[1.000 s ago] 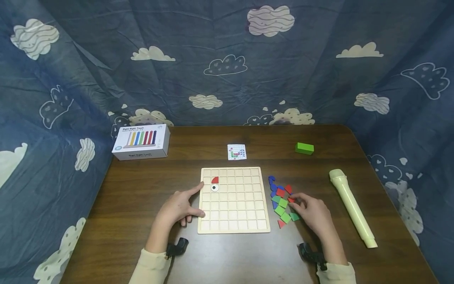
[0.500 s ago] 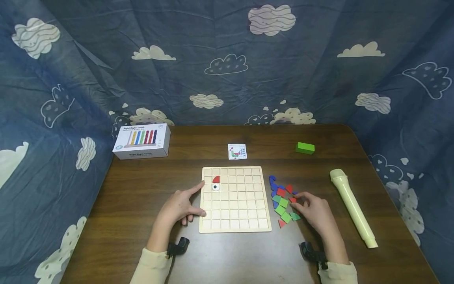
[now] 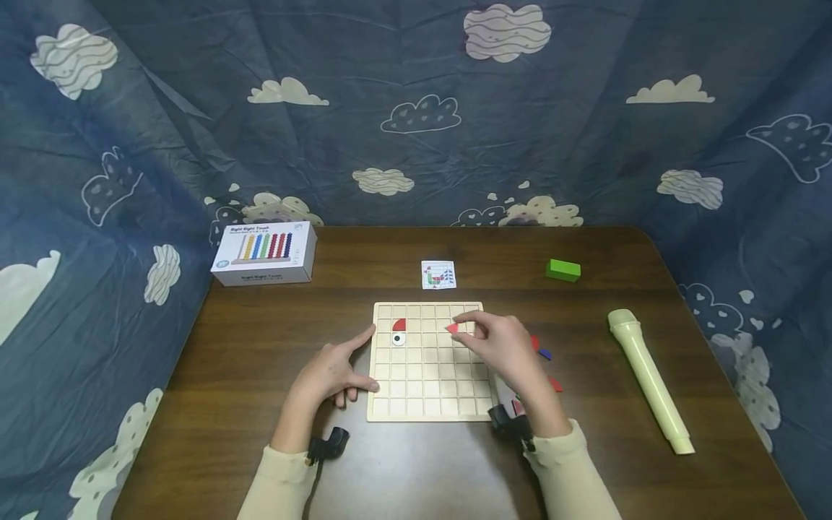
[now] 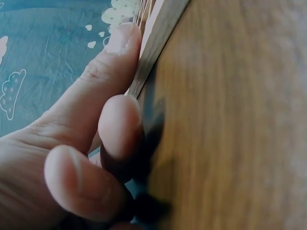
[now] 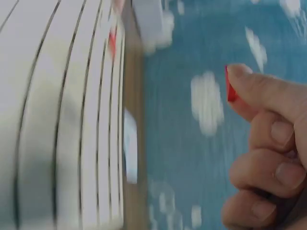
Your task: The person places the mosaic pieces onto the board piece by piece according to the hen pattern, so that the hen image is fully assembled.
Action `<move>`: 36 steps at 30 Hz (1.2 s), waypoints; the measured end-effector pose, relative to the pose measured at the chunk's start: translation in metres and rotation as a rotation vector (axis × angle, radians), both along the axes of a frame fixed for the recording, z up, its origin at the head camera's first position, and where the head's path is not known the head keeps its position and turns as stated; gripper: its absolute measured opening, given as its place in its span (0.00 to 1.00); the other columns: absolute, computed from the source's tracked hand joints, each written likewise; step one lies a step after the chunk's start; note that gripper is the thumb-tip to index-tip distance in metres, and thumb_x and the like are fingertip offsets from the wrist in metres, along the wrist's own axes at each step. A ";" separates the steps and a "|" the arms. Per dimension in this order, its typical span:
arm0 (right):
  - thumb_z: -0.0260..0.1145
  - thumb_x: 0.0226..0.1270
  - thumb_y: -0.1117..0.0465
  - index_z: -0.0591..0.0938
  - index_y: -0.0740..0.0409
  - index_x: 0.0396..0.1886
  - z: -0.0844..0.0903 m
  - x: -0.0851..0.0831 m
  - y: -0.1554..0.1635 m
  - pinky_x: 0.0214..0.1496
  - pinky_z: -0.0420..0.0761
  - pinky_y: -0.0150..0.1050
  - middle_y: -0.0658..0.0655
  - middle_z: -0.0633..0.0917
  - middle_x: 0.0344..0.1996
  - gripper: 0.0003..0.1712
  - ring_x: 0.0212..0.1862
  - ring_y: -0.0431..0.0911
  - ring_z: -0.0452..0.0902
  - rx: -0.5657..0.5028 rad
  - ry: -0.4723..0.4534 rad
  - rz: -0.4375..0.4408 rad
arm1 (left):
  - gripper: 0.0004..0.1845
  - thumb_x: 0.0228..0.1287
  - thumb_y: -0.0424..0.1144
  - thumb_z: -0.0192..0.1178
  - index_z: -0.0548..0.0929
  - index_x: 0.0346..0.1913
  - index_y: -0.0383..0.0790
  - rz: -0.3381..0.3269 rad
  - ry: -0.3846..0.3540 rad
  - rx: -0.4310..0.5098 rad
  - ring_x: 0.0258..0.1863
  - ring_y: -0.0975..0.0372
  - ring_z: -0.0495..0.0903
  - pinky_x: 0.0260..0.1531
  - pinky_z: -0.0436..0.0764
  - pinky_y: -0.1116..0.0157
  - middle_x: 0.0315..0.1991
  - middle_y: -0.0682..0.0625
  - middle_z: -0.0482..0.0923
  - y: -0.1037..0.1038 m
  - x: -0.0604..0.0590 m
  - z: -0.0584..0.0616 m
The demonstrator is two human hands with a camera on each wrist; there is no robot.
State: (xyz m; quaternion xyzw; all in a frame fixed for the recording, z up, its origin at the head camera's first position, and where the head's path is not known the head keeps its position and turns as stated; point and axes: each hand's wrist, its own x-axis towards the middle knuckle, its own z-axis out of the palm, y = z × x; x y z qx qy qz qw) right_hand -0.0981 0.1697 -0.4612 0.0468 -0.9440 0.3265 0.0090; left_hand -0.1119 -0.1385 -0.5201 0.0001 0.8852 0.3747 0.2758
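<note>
A pale wooden grid board [image 3: 422,393] lies on the brown table [image 3: 227,347]. In its upper left cells sit a red quarter-round piece [image 3: 399,325] and a white eye piece [image 3: 399,339]. My right hand [image 3: 497,344] hovers over the board's upper right and pinches a small red piece [image 3: 452,328] [image 5: 230,85] at its fingertips. My left hand [image 3: 331,375] rests on the table with index finger and thumb [image 4: 115,52] against the board's left edge [image 4: 156,43]. A few loose red and blue pieces [image 3: 544,354] show to the right of the board; the rest are hidden by my right arm.
A pattern card [image 3: 438,275] lies beyond the board. A white abacus box [image 3: 265,253] stands at the back left, a green block [image 3: 562,270] at the back right. A cream toy microphone [image 3: 646,378] lies along the right side. Blue cloud-print cloth surrounds the table.
My right hand lifted off the pile of loose pieces and moved left over the board, now carrying a red piece. The left hand stayed at the board's edge.
</note>
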 end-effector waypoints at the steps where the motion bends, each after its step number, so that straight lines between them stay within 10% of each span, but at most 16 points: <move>1: 0.80 0.65 0.54 0.92 0.50 0.50 0.002 -0.006 -0.016 0.24 0.61 0.33 0.47 0.73 0.16 0.15 0.20 0.41 0.65 0.002 0.001 0.026 | 0.62 0.47 0.45 0.87 0.60 0.83 0.72 -0.002 -0.001 0.000 0.10 0.60 0.78 0.13 0.80 0.66 0.15 0.46 0.82 -0.001 0.000 -0.001; 10: 0.78 0.66 0.48 0.93 0.44 0.46 -0.038 -0.048 -0.099 0.27 0.71 0.35 0.47 0.90 0.29 0.12 0.25 0.39 0.72 0.074 -0.105 0.175 | 0.61 0.47 0.46 0.87 0.61 0.82 0.76 -0.038 0.039 -0.002 0.08 0.62 0.79 0.13 0.83 0.63 0.12 0.49 0.82 -0.002 -0.003 0.000; 15: 0.79 0.65 0.48 0.94 0.44 0.43 -0.054 -0.053 -0.103 0.32 0.78 0.39 0.49 0.94 0.42 0.10 0.31 0.42 0.79 0.111 -0.108 0.177 | 0.61 0.47 0.46 0.86 0.61 0.82 0.75 -0.042 0.042 -0.007 0.08 0.62 0.79 0.13 0.83 0.63 0.12 0.50 0.82 -0.001 -0.003 0.001; 36: 0.77 0.67 0.48 0.93 0.37 0.43 -0.062 -0.052 -0.105 0.28 0.71 0.36 0.44 0.93 0.35 0.07 0.26 0.39 0.72 0.106 -0.062 0.214 | 0.60 0.47 0.47 0.86 0.61 0.82 0.73 -0.034 0.045 -0.045 0.07 0.62 0.79 0.13 0.82 0.64 0.11 0.50 0.81 -0.002 -0.002 0.001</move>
